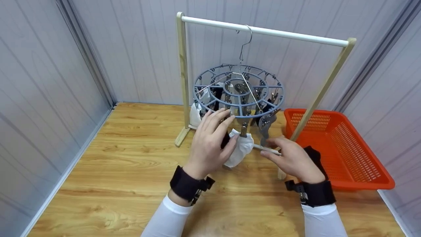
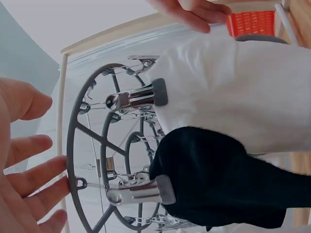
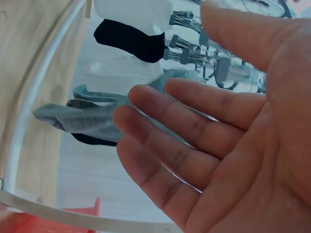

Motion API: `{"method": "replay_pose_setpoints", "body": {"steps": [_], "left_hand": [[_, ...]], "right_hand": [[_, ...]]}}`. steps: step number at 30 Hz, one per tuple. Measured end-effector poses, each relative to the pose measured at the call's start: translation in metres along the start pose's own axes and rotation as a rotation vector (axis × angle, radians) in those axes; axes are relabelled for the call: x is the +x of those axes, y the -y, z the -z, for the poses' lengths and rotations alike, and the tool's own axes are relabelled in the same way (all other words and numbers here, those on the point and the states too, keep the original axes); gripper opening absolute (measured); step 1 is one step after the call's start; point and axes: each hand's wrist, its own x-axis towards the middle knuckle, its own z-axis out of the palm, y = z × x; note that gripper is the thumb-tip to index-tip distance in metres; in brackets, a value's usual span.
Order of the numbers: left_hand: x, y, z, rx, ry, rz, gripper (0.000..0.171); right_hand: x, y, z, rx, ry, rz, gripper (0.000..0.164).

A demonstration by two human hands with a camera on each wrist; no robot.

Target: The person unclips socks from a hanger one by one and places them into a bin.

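Observation:
A round grey-blue clip hanger [image 1: 240, 106] hangs by its hook, with socks clipped beneath it. My left hand [image 1: 210, 141] is spread at the hanger's near-left rim, fingertips right at the ring, gripping nothing. Close by, metal clips hold a white sock [image 1: 241, 149] and a black sock [image 2: 209, 170]. My right hand [image 1: 292, 158] is beside a clipped grey sock [image 1: 265, 126]. In the right wrist view its fingers [image 3: 165, 160] are extended, overlapping the grey sock [image 3: 92, 114], and the palm holds nothing. More black and white socks hang farther round the ring.
A wooden stand with a white top rail [image 1: 296, 32] carries the hanger. At the right, behind its right leg [image 1: 324, 89], sits an orange basket [image 1: 371, 158] with a black cloth item [image 1: 314, 158] in it. Panelled walls enclose the wooden tabletop [image 1: 131, 158].

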Motion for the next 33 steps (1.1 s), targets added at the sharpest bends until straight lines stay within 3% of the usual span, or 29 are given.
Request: {"method": "replay_pose_setpoints", "body": {"steps": [5, 10, 14, 24, 33], "left_hand": [[0.002, 0.002, 0.002, 0.009, -0.032, -0.028, 0.049], [0.000, 0.014, 0.009, 0.096, -0.078, 0.027, 0.052], [-0.002, 0.019, 0.010, 0.152, -0.047, 0.053, 0.050], [-0.002, 0.017, 0.007, 0.140, 0.030, 0.036, 0.044], [-0.002, 0.011, 0.002, 0.101, 0.019, 0.005, 0.046]], "right_hand": [[0.003, -0.001, -0.004, 0.028, 0.030, 0.015, 0.053], [0.007, -0.004, -0.008, 0.107, 0.056, 0.034, 0.061], [0.009, -0.006, -0.011, 0.162, 0.067, 0.031, 0.065], [0.014, -0.007, -0.021, 0.253, 0.082, 0.031, 0.066], [0.019, -0.011, -0.034, 0.314, 0.062, -0.005, 0.045]]}}
